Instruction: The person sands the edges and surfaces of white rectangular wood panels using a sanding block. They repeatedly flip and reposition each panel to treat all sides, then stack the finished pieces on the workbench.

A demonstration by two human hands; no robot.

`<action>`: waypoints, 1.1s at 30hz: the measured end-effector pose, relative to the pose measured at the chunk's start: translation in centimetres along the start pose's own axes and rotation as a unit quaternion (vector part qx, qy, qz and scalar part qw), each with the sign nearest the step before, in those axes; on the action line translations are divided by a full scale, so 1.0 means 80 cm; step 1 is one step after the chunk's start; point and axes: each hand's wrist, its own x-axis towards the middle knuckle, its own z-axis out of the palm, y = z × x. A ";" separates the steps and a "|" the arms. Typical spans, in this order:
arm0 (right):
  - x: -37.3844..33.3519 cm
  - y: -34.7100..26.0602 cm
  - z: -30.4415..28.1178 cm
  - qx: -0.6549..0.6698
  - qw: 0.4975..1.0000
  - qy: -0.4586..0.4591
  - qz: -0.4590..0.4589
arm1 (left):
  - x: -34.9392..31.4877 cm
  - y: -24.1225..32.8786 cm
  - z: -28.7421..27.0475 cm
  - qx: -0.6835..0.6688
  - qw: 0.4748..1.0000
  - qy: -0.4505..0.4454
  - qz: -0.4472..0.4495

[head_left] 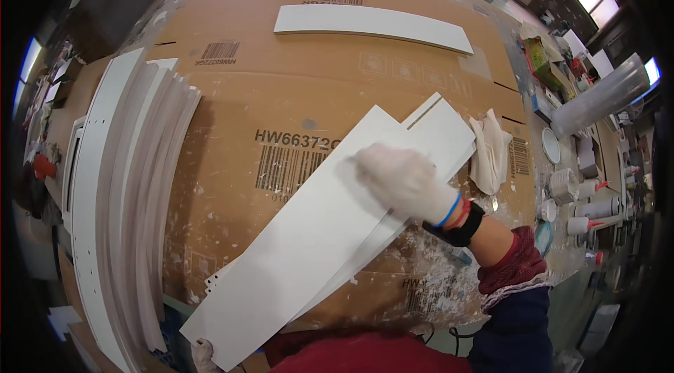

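Bottles point(581, 226) with red tips, at least two of them, show at the right side of our head view; we cannot tell what is in them. Farther up on that side we see one open green-and-red carton point(542, 64), its contents too cluttered for us to name. Just below the carton is one large roll of clear plastic point(600, 98).

The top white board point(288, 254) lies slantwise before us, between and under our two hands, which are well apart and both in pale gloves. Our left hand point(202, 355) is clamped on its near left corner, partly cut off by the lower edge. Our right hand point(399, 175) rests curled on its face toward the far end; we cannot tell whether the fingers close on anything.

Beneath this board we find at least one lower white board point(446, 133), jutting out past its far right end. One separate board point(372, 24) lies at the far side of the cardboard sheet point(232, 106). Several stacked boards point(105, 183) stand to our left, too tightly packed to count. One crumpled cream cloth point(490, 155) lies just beside the lower board's end.
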 end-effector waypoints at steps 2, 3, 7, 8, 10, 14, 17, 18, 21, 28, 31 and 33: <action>-0.003 -0.030 0.014 -0.037 0.995 -0.094 -0.026 | -0.002 0.003 -0.002 0.002 1.000 0.003 -0.012; -0.001 -0.033 0.016 -0.044 0.994 -0.098 -0.029 | -0.006 0.005 -0.003 0.005 1.000 0.006 -0.016; 0.008 0.029 0.012 -0.079 0.997 -0.001 -0.004 | -0.013 0.011 -0.004 0.014 0.999 0.010 -0.030; 0.017 0.044 0.008 -0.091 0.990 -0.044 0.096 | -0.016 0.009 -0.006 0.020 0.999 0.009 -0.033; 0.024 0.071 -0.010 -0.133 0.980 -0.044 0.143 | -0.002 -0.010 -0.014 0.035 0.999 -0.008 -0.019; 0.028 0.055 -0.014 -0.097 0.984 -0.035 0.147 | -0.011 0.009 0.025 -0.129 0.992 -0.007 0.006; 0.024 -0.035 0.010 0.053 0.994 -0.099 -0.001 | -0.012 0.023 0.030 -0.127 0.991 0.027 0.009; 0.011 -0.062 0.025 0.034 0.988 -0.143 -0.045 | -0.007 0.028 0.030 -0.120 0.992 0.025 0.011; -0.009 -0.099 0.042 0.087 0.972 -0.213 -0.057 | -0.006 0.030 0.027 -0.113 0.993 0.033 0.015; -0.062 0.055 -0.003 -0.166 0.980 0.005 0.109 | -0.012 0.027 0.020 -0.111 0.992 0.050 0.027; -0.093 0.126 -0.039 -0.204 0.952 0.062 0.220 | -0.005 0.030 0.021 -0.111 0.992 0.043 0.038; -0.082 0.111 -0.047 -0.153 0.965 0.112 0.181 | -0.009 0.032 0.020 -0.110 0.992 0.049 0.039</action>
